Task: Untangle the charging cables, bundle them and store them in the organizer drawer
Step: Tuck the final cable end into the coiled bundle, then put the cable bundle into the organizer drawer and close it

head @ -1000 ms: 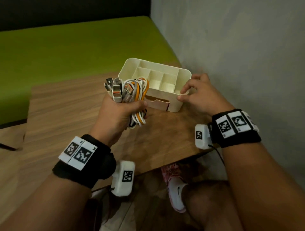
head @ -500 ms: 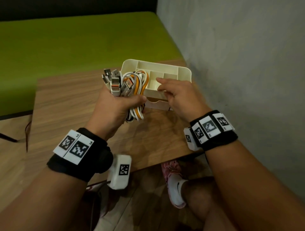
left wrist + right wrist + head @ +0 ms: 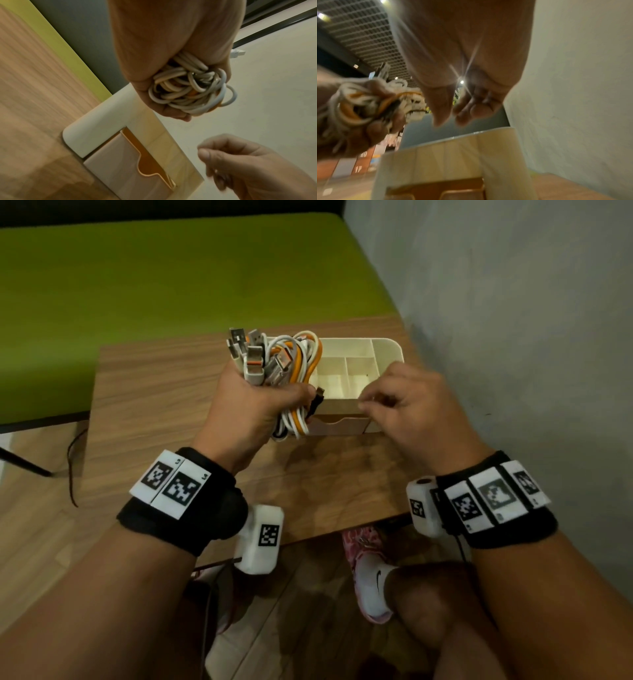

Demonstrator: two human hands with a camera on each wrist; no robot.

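Left hand (image 3: 253,409) still grips the cable bundle (image 3: 294,361). Right hand (image 3: 414,409) has drawn back over the drawer (image 3: 339,426) — fingers curled, empty.

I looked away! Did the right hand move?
Yes. The right hand slid from the right end of the organizer to its front, above the drawer.

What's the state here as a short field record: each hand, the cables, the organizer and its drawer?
left hand: grips the cable bundle, raised above the table
cable bundle: white and orange charging cables, coiled, plugs sticking up
right hand: fingers curled, holding nothing, over the organizer's front edge
organizer: cream, divided top compartments, on the wooden table by the wall
drawer: at the organizer's front base, looks slightly pulled out; cables not yet inside
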